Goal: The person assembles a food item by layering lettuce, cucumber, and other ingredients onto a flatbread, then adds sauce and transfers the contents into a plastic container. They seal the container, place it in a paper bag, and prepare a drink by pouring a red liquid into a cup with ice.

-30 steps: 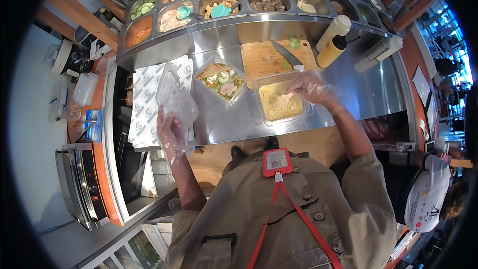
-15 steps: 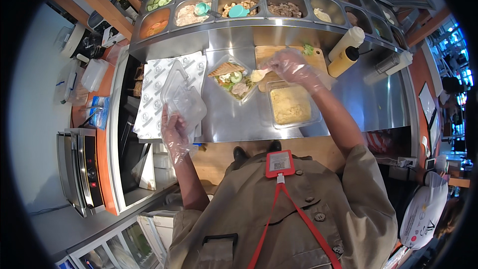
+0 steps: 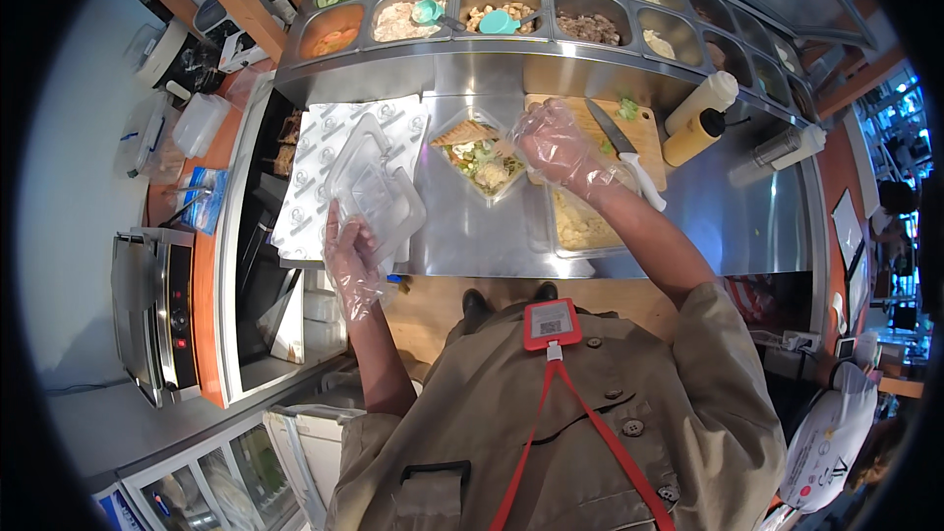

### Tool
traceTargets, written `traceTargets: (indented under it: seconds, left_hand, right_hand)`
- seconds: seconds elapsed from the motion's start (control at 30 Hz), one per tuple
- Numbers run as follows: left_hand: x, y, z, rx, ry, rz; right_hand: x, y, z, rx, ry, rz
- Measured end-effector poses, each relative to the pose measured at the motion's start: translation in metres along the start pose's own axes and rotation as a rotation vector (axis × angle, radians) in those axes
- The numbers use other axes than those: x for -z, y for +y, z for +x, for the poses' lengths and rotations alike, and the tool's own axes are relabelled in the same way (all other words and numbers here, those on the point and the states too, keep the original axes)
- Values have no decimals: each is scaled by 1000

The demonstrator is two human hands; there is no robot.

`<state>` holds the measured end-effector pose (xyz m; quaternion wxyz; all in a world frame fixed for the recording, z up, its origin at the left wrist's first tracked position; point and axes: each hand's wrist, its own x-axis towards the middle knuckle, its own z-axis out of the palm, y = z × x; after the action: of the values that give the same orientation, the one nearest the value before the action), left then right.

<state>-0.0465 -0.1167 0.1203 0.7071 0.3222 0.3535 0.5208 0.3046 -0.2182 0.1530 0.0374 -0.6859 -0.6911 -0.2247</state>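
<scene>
My left hand, in a clear plastic glove, grips the near edge of a clear plastic lid over patterned white paper. My gloved right hand is closed, just right of a clear square box. Whatever its fingers hold is hidden. Inside the box lie a grilled bread wedge, chopped greens and a pale dollop. Below my right wrist stands a clear tub of pale yellow spread, partly covered by my forearm.
A white-handled knife lies on the wooden cutting board, near a scrap of lettuce. Two squeeze bottles stand to the right. Steel pans of fillings line the back. A contact grill is at left.
My right hand has drawn back slightly from above the box, and a pale dollop now lies on the greens. The knife has come into view. My left hand still holds the lid.
</scene>
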Motion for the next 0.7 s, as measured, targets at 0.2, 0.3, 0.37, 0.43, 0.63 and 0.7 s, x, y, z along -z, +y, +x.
traceTargets:
  seconds: [0.2,0.3,0.37,0.43,0.63,0.7]
  left_hand:
    - [-38,-8,-1,17,-111,67]
    - [-73,-28,-13,74,-162,150]
    - [-99,-54,-26,160,-217,166]
    - [-122,-84,-40,210,-309,225]
    - [-142,-163,-72,148,-412,424]
    - [-140,-186,-78,47,-422,405]
  right_hand:
    - [57,30,-36,-313,-32,285]
    - [88,48,-84,-489,-197,407]
    - [89,47,-110,-541,-251,482]
    - [81,42,-133,-495,-51,459]
    - [80,38,-190,-1199,51,753]
    - [78,22,-204,-1344,-100,845]
